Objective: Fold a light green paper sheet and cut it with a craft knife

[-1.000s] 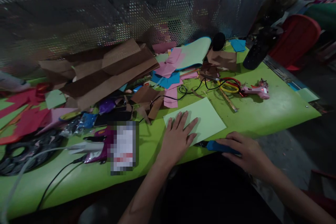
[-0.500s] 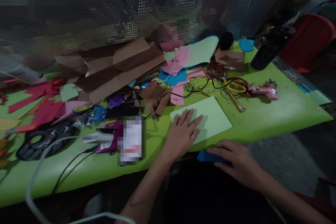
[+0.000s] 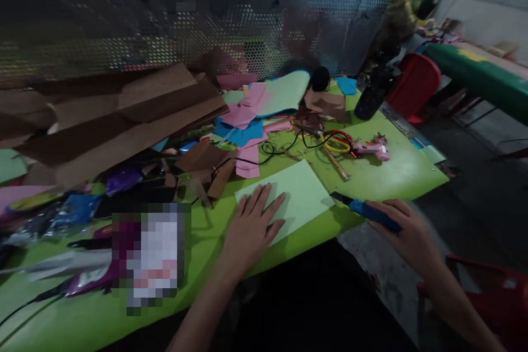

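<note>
A pale green sheet (image 3: 305, 192) lies flat near the front edge of the green table (image 3: 412, 168). My left hand (image 3: 253, 223) rests on the sheet's left part, palm down with fingers spread. Right of the sheet, my right hand (image 3: 406, 231) is wrapped round the blue handle of a utility knife (image 3: 373, 213). The knife's dark blade points left, its tip at or just above the sheet's right corner; contact cannot be made out.
Brown cardboard (image 3: 136, 121) and paper scraps cover the table's back. A pink glue gun (image 3: 373, 148), yellow-handled scissors (image 3: 338, 142) and a dark bottle (image 3: 371, 93) stand or lie at the right. A red chair (image 3: 414, 85) and a person (image 3: 398, 16) are beyond.
The view has swung right. My right hand has moved up from below the table's front edge to the sheet's right side, and the knife's blade now shows. My left hand stays on the sheet.
</note>
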